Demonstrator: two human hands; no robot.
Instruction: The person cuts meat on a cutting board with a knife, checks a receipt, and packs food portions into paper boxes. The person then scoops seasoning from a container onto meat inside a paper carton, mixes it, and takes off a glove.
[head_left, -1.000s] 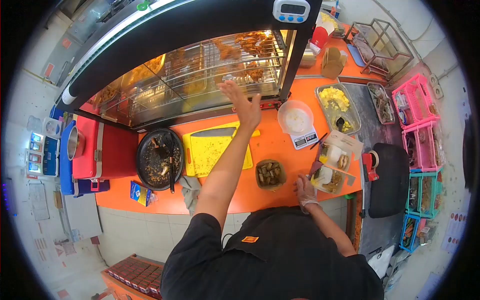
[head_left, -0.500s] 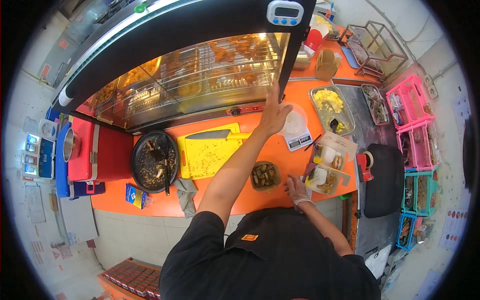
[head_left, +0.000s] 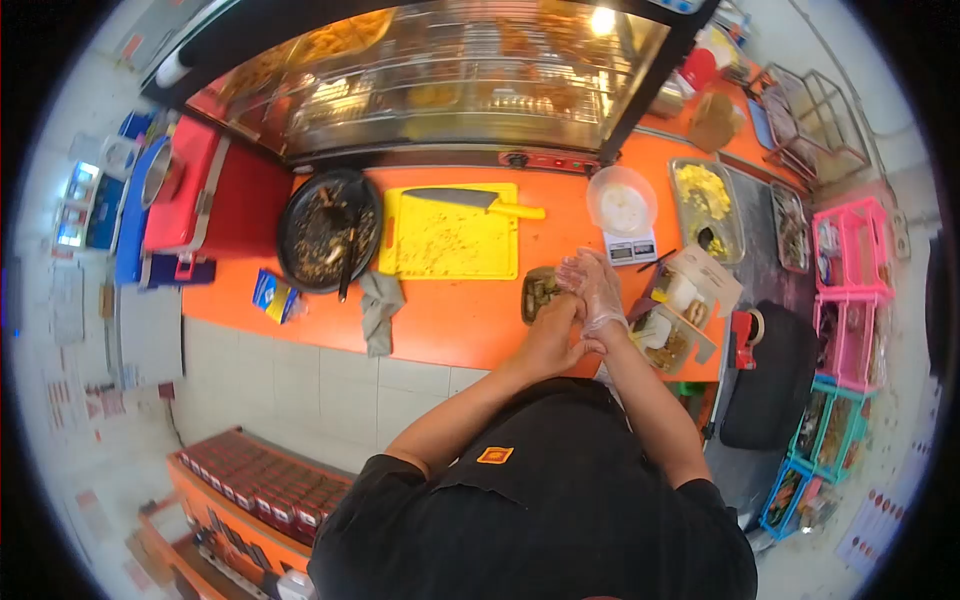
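My left hand (head_left: 556, 328), bare, is at the edge of the orange counter (head_left: 450, 320), its fingers curled against the palm side of my right hand and its thumb near the wrist. A clear plastic glove (head_left: 606, 312) covers my right hand (head_left: 594, 283), whose fingers stretch forward. Just left of both hands sits a small container of brown food pieces (head_left: 541, 293), partly hidden by them. On the right stand open takeaway boxes of food (head_left: 664, 338). Beyond them a clear plastic tub (head_left: 621, 203) rests on a digital scale (head_left: 630, 249).
A knife (head_left: 450, 197) lies on a yellow cutting board (head_left: 455, 245). Left of it are a grey cloth (head_left: 380, 310) and a black round pan (head_left: 330, 230). A lit food warmer (head_left: 440, 150) spans the back. A tray of yellow food (head_left: 708, 205) stands right.
My left hand has come down from near the warmer to meet my right hand. My gloved right hand has moved forward and left from beside the boxes. The view has shifted.
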